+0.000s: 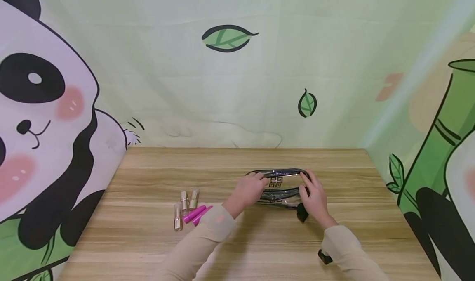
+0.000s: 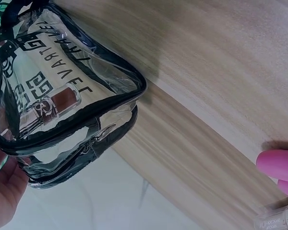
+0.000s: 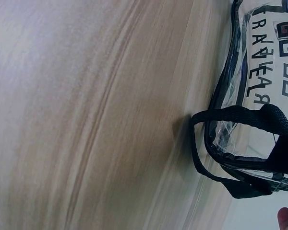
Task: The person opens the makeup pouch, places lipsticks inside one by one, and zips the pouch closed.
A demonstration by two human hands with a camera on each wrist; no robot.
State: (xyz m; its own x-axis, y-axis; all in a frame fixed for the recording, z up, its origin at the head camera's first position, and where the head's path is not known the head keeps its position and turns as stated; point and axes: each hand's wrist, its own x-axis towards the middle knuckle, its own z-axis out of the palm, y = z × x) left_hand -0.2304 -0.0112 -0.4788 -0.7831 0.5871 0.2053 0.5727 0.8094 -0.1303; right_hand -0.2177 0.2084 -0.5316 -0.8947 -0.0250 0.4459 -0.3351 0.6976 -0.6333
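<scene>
A clear cosmetic bag [image 1: 287, 183] with black trim lies on the wooden table between the hands. "TRAVEL" lettering [image 2: 65, 62] and a square black logo are printed on it. Through its clear side shows a tube-shaped lip product [image 2: 65, 99] with a brownish section. My left hand [image 1: 252, 188] grips the bag's left end, its fingertips over the upper trim. At the right end, my right hand [image 1: 314, 194] holds the edge between thumb and fingers. A black strap handle [image 3: 240, 115] loops out from that end. In the right wrist view only fingertips [image 3: 285, 218] show.
Left of the bag, two bright pink tubes [image 1: 194, 214] lie on the table [image 1: 148, 248]. Several clear-and-gold lipstick tubes [image 1: 178, 217] are beside them. Behind the table hangs a printed cloth [image 1: 167, 66] with pandas, leaves and bamboo.
</scene>
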